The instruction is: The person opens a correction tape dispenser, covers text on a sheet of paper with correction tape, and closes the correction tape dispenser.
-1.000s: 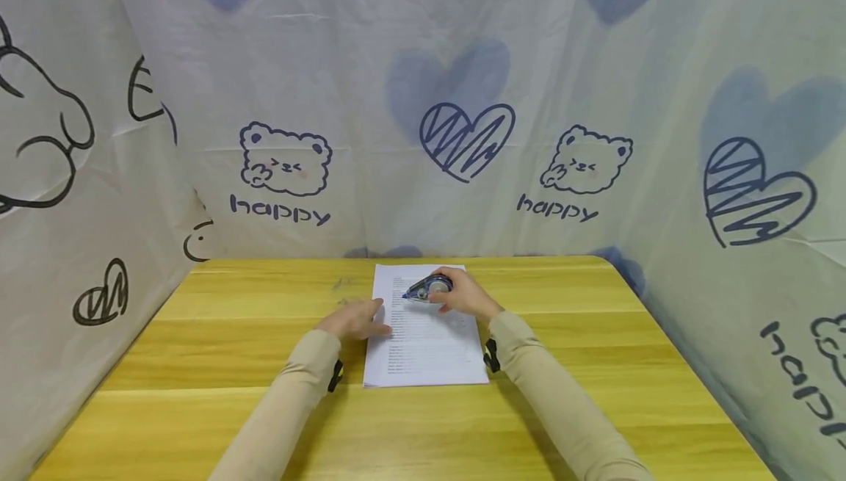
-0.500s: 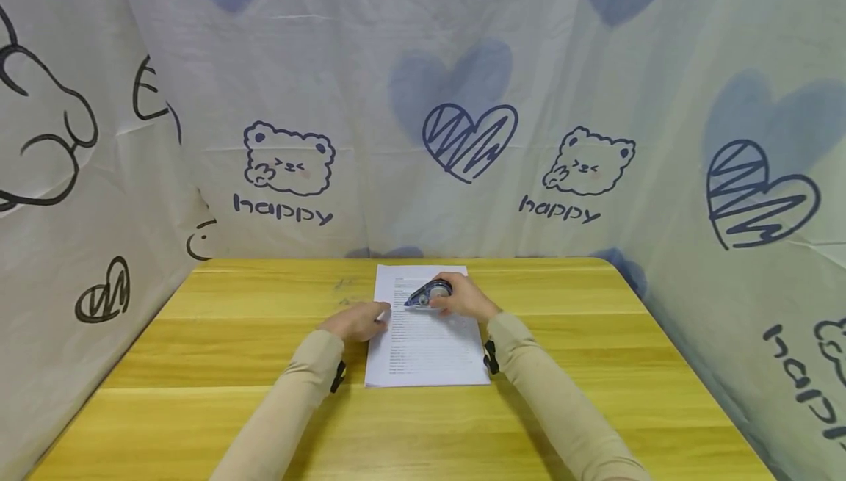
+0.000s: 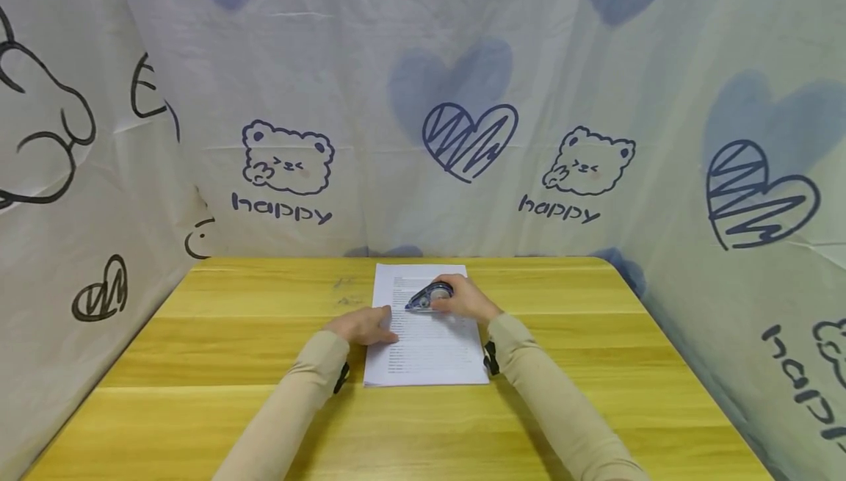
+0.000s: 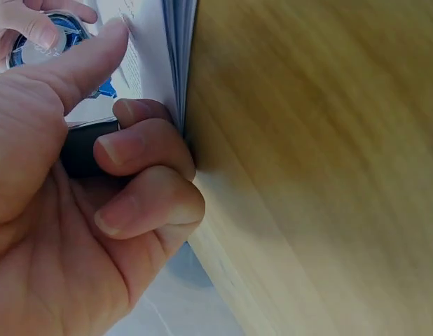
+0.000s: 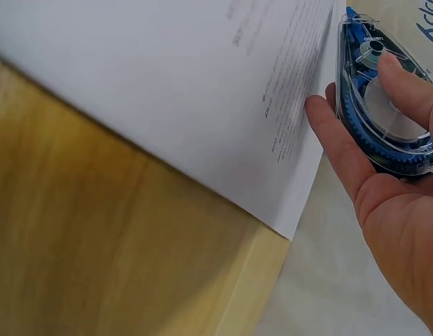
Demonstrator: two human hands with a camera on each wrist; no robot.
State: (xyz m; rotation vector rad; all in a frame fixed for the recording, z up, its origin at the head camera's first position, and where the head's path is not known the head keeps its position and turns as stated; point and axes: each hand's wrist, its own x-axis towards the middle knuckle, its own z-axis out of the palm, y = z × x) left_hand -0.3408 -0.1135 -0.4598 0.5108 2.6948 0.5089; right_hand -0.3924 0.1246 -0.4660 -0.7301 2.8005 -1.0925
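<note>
My right hand (image 3: 463, 297) grips a correction tape (image 3: 426, 296) with a clear casing and blue parts. Its blue tip points left, at the printed text on a stack of white paper (image 3: 436, 356). In the right wrist view, the thumb presses one side of the correction tape (image 5: 385, 105). My left hand (image 3: 362, 326) lies at the stack's left edge. In the left wrist view, its thumb reaches over the paper and the other fingers (image 4: 153, 203) curl beside the sheet edges. A dark patch (image 4: 90, 150) shows behind them; I cannot tell what it is or whether it is held.
The paper lies on a yellow wood-grain table (image 3: 231, 363), near its back edge. White cloth (image 3: 370, 62) printed with hearts, bears and words stands behind and at both sides. Faint marks (image 3: 346, 291) show on the table left of the paper.
The correction tape and my right hand have shifted slightly down the page, towards me. My left hand has moved a little to the right and nearer to me along the paper's edge.
</note>
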